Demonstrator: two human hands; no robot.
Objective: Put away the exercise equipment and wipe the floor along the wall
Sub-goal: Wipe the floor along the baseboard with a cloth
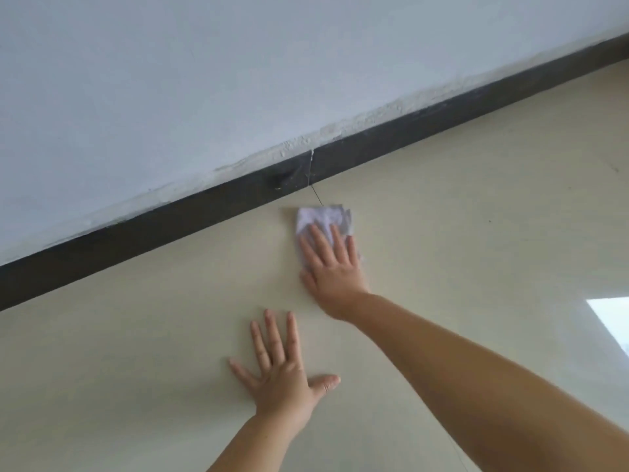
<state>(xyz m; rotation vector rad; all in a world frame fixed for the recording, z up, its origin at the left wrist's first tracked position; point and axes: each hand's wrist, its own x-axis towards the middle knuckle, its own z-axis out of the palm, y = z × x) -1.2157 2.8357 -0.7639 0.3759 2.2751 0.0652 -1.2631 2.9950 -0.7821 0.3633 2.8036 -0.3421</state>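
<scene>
My right hand [332, 267] lies flat, fingers spread, pressing a pale lilac cloth [321, 218] onto the beige tiled floor [459, 206]. The cloth sits just below the dark skirting board [204, 206], near a crack in the board. My left hand [280, 373] rests flat on the floor, closer to me and a little to the left, fingers apart and holding nothing. No exercise equipment is in view.
A light blue-white wall [238, 80] rises above the skirting, with flaking plaster along its lower edge. A bright window reflection [611, 318] shines on the floor at the right.
</scene>
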